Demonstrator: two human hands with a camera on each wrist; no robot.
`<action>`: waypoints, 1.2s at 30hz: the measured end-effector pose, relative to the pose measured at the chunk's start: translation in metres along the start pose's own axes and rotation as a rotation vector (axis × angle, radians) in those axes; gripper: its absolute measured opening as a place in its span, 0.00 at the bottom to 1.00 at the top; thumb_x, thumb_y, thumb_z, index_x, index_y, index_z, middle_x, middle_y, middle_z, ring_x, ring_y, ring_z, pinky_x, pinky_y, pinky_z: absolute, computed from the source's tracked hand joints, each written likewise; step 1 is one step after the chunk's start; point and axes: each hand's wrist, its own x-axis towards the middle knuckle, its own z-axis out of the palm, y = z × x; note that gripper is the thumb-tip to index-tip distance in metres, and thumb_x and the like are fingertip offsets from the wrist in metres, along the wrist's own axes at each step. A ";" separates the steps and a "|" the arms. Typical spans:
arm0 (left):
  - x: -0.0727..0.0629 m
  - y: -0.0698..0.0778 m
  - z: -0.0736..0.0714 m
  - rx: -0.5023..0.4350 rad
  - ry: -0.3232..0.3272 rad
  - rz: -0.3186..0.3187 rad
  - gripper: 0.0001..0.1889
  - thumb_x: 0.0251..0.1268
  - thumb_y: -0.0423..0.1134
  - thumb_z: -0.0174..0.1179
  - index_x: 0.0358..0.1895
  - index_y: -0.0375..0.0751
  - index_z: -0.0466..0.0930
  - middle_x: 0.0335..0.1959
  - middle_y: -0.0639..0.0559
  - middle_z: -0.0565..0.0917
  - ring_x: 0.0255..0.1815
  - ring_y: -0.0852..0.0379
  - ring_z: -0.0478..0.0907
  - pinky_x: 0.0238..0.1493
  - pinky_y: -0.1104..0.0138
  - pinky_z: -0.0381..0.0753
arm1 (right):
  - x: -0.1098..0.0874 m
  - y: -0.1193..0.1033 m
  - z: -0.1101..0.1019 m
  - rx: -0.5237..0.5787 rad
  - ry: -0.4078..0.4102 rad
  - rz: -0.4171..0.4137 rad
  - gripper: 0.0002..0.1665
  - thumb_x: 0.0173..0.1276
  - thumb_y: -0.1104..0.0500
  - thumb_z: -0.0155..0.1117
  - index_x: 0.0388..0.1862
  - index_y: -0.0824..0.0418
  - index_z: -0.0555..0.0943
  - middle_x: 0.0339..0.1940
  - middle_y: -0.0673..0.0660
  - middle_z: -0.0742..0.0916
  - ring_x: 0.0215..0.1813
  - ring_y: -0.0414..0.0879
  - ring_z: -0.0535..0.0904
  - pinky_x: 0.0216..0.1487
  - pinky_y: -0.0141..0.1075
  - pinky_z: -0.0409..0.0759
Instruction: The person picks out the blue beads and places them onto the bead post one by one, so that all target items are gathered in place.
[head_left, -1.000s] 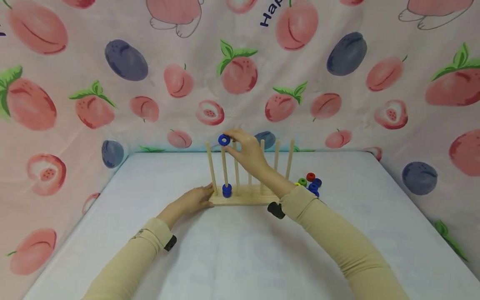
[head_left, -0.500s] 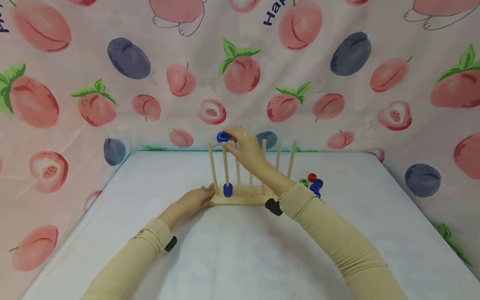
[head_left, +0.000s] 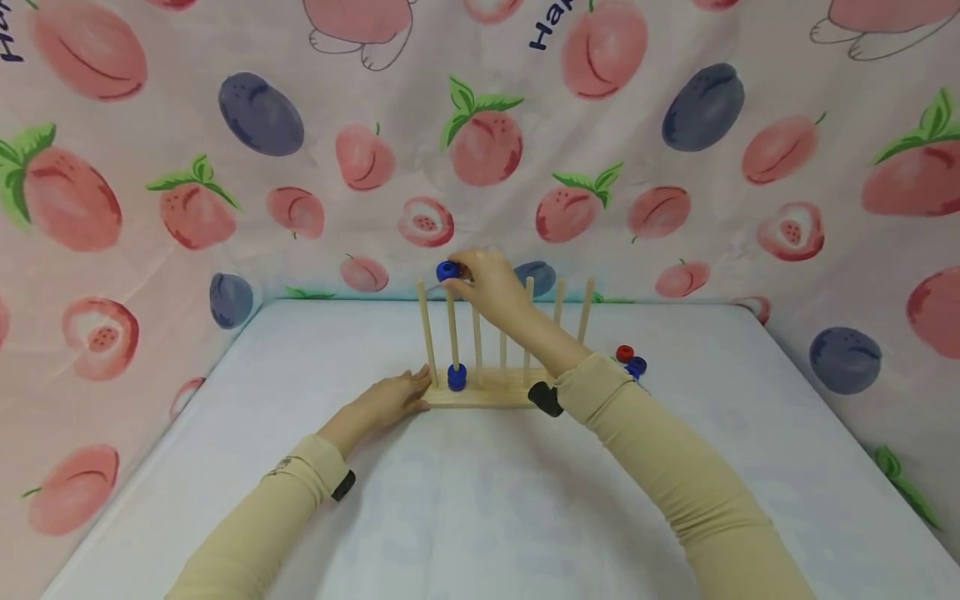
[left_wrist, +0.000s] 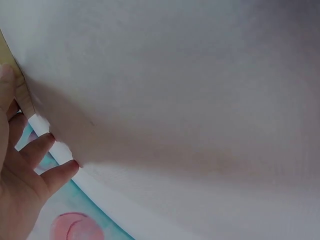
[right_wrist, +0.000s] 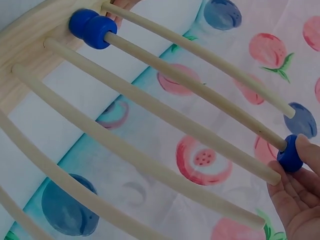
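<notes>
A wooden rack (head_left: 480, 399) with a row of upright pegs stands toward the back of the white table. My left hand (head_left: 386, 400) holds the left end of its base; in the left wrist view, the thumb lies on the wood while other fingers (left_wrist: 61, 175) extend over the tabletop. Between thumb and fingertips, my right hand (head_left: 495, 283) pinches a blue ring bead (right_wrist: 290, 155) at the top of the second peg from the left. The right wrist view shows the peg's tip meeting the bead's hole. Two more blue beads (right_wrist: 93, 29) are stacked at that peg's foot.
Right of the rack lie loose beads: a red one (head_left: 625, 353), a dark blue one (head_left: 637, 365) and others partly hidden by my right forearm. A fruit-printed cloth (head_left: 480, 192) hangs behind the table. The other pegs rise close to my right hand.
The blue bead, earlier held with its hole facing the camera, has been tilted flatter over the peg's tip. My right forearm has shifted slightly left, while my left hand stays on the base.
</notes>
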 end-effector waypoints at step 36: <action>0.000 0.007 -0.003 0.000 0.008 0.007 0.29 0.69 0.43 0.53 0.68 0.31 0.60 0.70 0.34 0.60 0.68 0.34 0.62 0.68 0.47 0.64 | -0.009 0.003 0.003 -0.028 -0.003 -0.064 0.22 0.69 0.56 0.60 0.58 0.65 0.77 0.56 0.60 0.83 0.57 0.52 0.79 0.57 0.40 0.80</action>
